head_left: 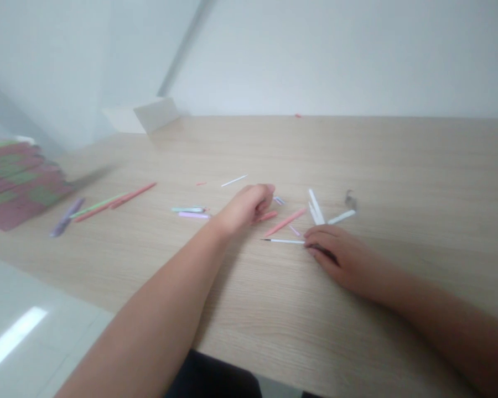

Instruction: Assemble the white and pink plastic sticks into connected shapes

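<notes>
Along the pale wood-grain bench, from the head view: our left grip curls shut, holding nothing we can see; our right grip pinches the end of a black-tipped white stick; a loose pink stick lies just beside, where a careless wrist could knock it askew.

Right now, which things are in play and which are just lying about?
In play:
- right hand, at the end of the dark-tipped white stick
- left hand, by the short pink stick
- long pink stick

Lying about:
- white strips
- purple stick
- far pink stick
- pink-and-green stack
</notes>
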{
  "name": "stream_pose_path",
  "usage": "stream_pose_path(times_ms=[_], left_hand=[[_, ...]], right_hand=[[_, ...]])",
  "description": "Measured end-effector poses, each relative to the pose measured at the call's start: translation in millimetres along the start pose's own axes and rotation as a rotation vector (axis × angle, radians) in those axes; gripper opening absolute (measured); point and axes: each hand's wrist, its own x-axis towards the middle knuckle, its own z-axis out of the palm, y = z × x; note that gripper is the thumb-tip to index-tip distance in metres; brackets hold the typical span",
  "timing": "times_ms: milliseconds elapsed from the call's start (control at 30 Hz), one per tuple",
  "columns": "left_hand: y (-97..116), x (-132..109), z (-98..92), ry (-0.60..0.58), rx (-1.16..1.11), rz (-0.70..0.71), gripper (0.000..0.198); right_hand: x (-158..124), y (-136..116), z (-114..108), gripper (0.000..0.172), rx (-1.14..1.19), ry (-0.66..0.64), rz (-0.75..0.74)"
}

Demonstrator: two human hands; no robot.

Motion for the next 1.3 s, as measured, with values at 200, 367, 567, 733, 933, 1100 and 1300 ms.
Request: stream_pose_path(times_ms=[200,367,567,733,933,1100,1300], left_hand=[[1,-3,2.3,-0.036,0.100,0.069,0.042],[2,-5,3.8,-0.038,0.286,0.093,0.047],[4,-9,5.7,-0.087,0.429,0.062,0.054],[3,-8,7.6,-0.094,0.470,0.069,0.057],[8,-10,9.4,-0.138,0.638,0.103,0.050],[12,-11,11.6,-0.148,0.850,0.182,0.051],[12,-12,14.1,-0.186,1.102,0.180,0.050]], right_hand=[[-1,1,0,0.014,0.018,0.019,0.039],[-1,0,-4,0.014,-0.018,0.118,0.072],[-1,8,-8,0.018,-0.119,0.171,0.059],[0,0,-7,0.025,-0.138,0.045,-0.011],[1,-11,-4,0.027,-0.165,-0.054,-0.064],[3,-9,-5,0.025,-0.166,-0.061,-0.046],[1,-4,-7,0.025,-0.228,-0.074,-0.033]])
